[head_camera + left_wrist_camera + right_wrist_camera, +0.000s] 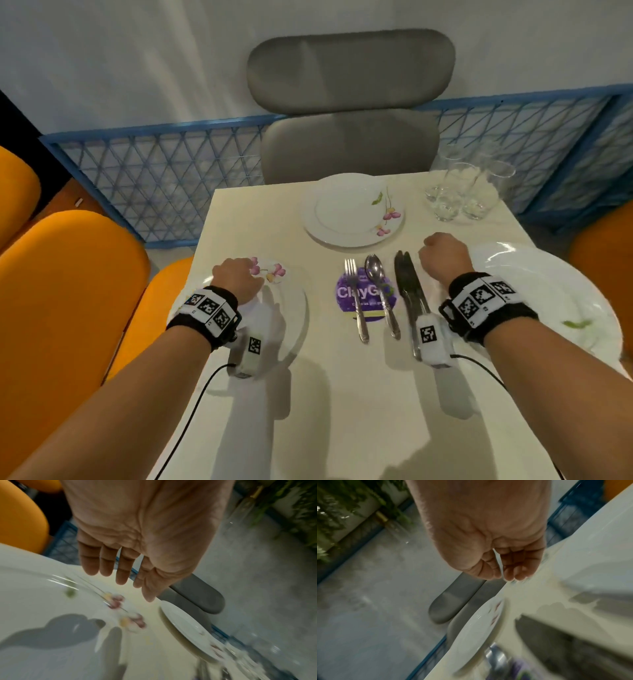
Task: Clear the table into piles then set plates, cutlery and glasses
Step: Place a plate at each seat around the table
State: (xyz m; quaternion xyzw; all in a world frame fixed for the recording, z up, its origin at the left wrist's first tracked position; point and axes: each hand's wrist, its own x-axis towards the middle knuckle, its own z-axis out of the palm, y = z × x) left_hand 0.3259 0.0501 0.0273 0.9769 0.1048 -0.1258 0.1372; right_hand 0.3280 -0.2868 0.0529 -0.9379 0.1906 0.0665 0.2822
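Note:
My left hand [236, 275] hovers over the far part of a flowered white plate [277, 308] at the table's left edge. In the left wrist view its fingers [106, 566] hang straight and hold nothing above that plate [34, 595]. My right hand [442, 257] hangs loosely curled and empty between two dark knives [409, 291] and a white plate [548, 291] on the right. A fork [356, 301] and spoon [380, 294] lie on a purple sticker [346, 294]. Stacked flowered plates [352, 212] sit at the far middle, with several clear glasses [462, 192] at the far right.
A grey chair [349, 102] stands behind the cream table [342, 411]. Orange seats [68, 291] line the left side, and another [603, 246] is at the right. A blue mesh fence [154, 178] runs behind. Wrist cables trail over the near table.

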